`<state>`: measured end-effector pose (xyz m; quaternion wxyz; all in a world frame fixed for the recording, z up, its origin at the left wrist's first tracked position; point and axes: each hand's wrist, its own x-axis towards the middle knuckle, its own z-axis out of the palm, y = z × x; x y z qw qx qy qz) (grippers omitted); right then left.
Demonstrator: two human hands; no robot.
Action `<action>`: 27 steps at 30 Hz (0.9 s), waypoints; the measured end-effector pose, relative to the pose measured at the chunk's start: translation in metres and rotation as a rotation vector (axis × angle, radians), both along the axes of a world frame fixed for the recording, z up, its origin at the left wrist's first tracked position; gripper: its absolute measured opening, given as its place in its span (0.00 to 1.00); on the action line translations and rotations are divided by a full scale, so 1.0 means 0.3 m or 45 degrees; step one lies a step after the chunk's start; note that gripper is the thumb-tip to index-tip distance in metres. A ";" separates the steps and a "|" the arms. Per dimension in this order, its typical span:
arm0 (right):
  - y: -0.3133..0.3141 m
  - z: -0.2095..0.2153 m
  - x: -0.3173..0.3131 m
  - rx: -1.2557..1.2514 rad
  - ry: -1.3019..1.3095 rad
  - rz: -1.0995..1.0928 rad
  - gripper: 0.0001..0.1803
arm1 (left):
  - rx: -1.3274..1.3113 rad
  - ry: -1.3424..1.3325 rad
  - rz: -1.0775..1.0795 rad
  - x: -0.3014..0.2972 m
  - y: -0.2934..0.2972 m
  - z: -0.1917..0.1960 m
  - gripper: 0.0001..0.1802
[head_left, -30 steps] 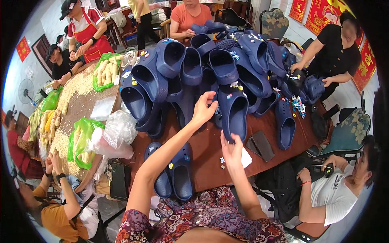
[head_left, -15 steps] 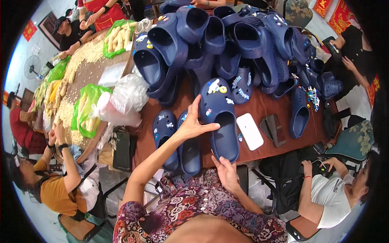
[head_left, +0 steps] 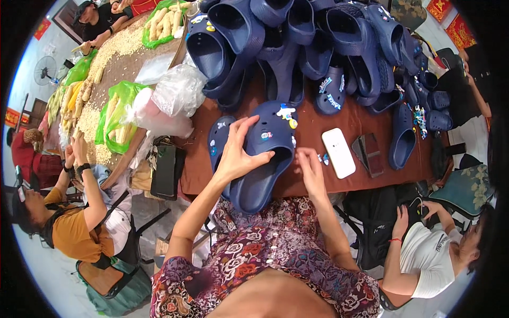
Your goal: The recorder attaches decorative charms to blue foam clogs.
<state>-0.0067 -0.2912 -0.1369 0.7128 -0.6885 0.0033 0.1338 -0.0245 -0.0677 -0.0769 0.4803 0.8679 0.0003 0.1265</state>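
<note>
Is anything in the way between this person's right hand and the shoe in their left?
Nothing visible is: the right hand is close beside the blue clog, though contact is unclear. The left hand holds the clog's opposite side.

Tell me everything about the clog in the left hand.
The navy clog looks like moulded foam. Its rounded toe, pointing forward, has holes and small charms, one white and yellow; the foot opening faces up. The left hand grips its left side, thumb at the opening. Held over the near edge of the table, it partly hides another clog.
</note>
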 end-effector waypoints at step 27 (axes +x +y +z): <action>-0.005 0.073 0.171 -0.614 -0.538 0.375 0.07 | -0.003 -0.118 0.129 -0.086 -0.109 -0.033 0.27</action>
